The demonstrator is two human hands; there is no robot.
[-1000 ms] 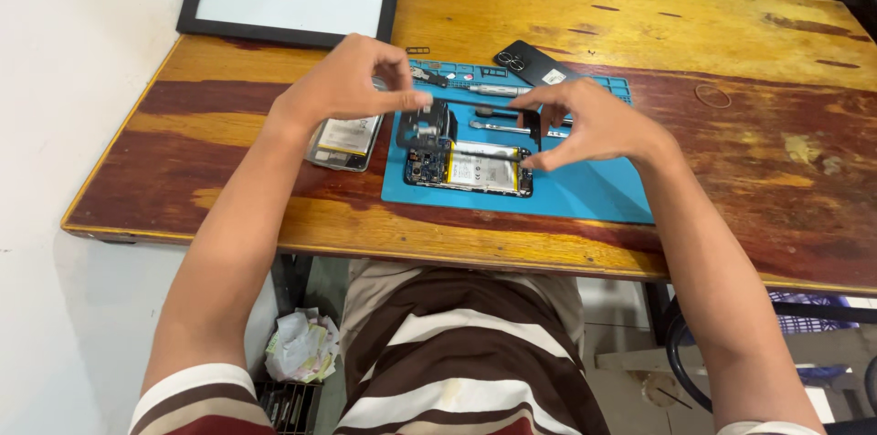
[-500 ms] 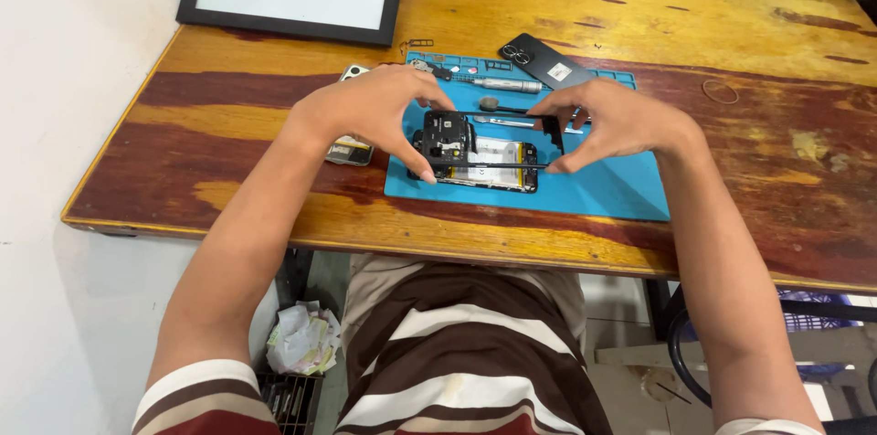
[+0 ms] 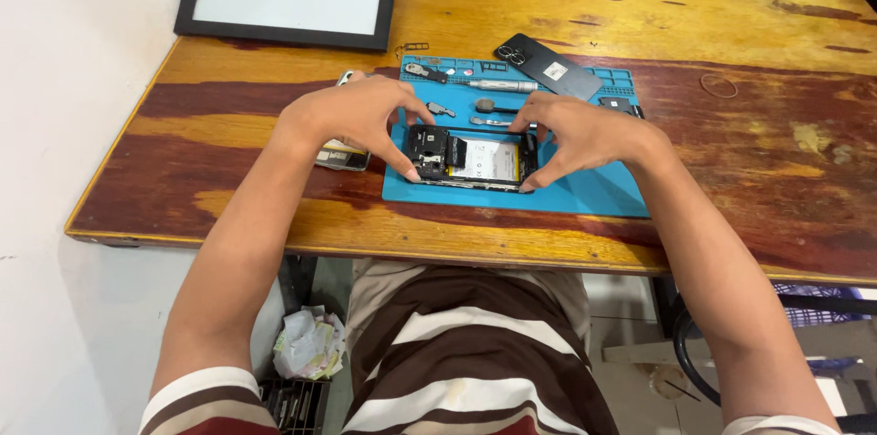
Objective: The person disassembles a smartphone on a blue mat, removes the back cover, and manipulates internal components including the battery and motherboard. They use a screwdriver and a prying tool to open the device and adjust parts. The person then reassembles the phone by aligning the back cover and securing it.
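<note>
Head view: I see opened phone (image 3: 473,159) lying crosswise, left hand (image 3: 352,120) and right hand (image 3: 575,133) pinching its two ends.

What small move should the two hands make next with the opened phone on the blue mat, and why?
Probably lift the opened black phone slightly off the blue rubber mat: the left hand and right hand pinch its two ends, and it lies flat, insides exposed.

Your left hand (image 3: 352,120) covers most of the pale device (image 3: 340,157) beside the blue mat (image 3: 585,193). Opened phone (image 3: 475,159): both ends under your fingers, internals too small to ID. Counter (image 3: 731,24) cut off at right edge.
</note>
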